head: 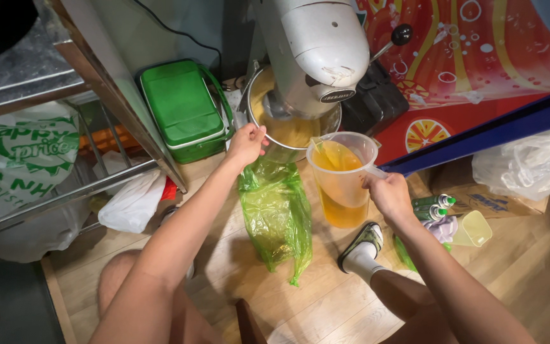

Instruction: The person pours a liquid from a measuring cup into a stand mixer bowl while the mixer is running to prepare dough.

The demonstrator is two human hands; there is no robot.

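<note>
The mixer bowl (288,130) rim is gripped by the left hand (246,143); just beside the bowl, a measuring jug (342,181) of amber liquid is held by the closed right hand (386,194).

Bare arms, no sleeves; white sock (365,258) inside a black-and-green patterned slipper (365,239).

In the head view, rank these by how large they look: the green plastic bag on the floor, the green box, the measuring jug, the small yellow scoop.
Largest to smallest:
1. green box and green plastic bag: look about alike, so unranked
2. measuring jug, held nearer the camera, so its size is flattered
3. yellow scoop
</note>
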